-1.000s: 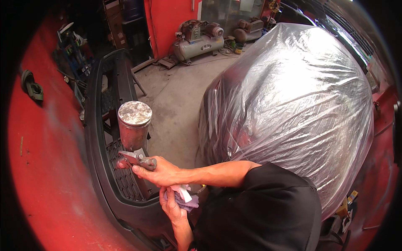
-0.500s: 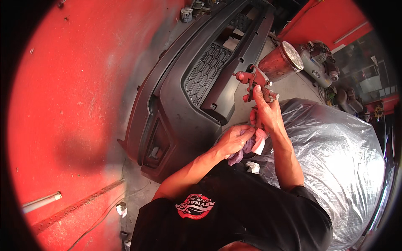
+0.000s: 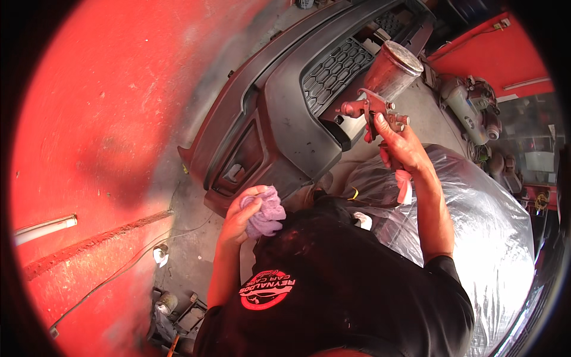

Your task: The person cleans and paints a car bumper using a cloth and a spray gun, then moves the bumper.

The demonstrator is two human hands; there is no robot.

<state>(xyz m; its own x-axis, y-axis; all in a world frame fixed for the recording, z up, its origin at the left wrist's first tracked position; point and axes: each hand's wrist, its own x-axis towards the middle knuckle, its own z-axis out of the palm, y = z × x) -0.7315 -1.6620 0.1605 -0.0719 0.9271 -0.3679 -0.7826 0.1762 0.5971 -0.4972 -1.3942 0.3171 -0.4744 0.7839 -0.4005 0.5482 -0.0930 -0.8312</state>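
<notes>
My right hand (image 3: pixel 399 141) is wrapped around a reddish spray gun (image 3: pixel 372 108), held up at right of centre. A stained cylindrical cup (image 3: pixel 386 74) with a pale lid sits above the gun's body. A strip of pale pink material (image 3: pixel 404 185) hangs below that hand, by the grip. Lower left, my left hand (image 3: pixel 239 217) grips a crumpled purple cloth (image 3: pixel 266 213) in front of my shirt. Behind the gun lies a dark grey car bumper (image 3: pixel 276 128) with a honeycomb grille (image 3: pixel 336 71); the gun and cup partly cover it.
A red wall (image 3: pixel 101 131) runs along the left. Clear plastic sheeting (image 3: pixel 482 232) drapes a bulky shape at right. An air compressor (image 3: pixel 467 110) stands at far right. A cable (image 3: pixel 113 276) runs along the wall's foot, near assorted items (image 3: pixel 178 312) on the floor.
My left hand has moved away from the gun's grip, down and to the left, with the purple cloth. My right hand and the spray gun have shifted slightly right; the view has turned.
</notes>
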